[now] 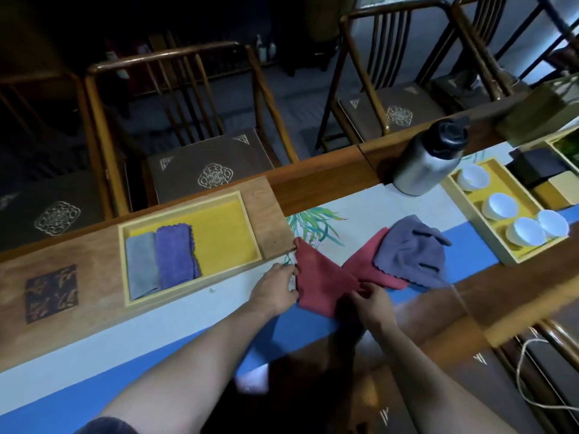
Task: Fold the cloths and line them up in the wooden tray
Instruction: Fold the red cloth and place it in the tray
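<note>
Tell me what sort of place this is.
Probably a tea room or teahouse: white cups in a tray, a steel flask on a painted runner, and carved wooden chairs with embroidered cushions.

1. The wooden tray (190, 245) has its right half free, showing bare yellow lining.
2. Its left half is taken by the grey cloth (142, 266) and the purple cloth (175, 256), side by side.
3. Right of the tray, the red cloth (326, 277) and both hands cover the table runner (194, 311).
4. In front of the tray, the runner is open.
</note>
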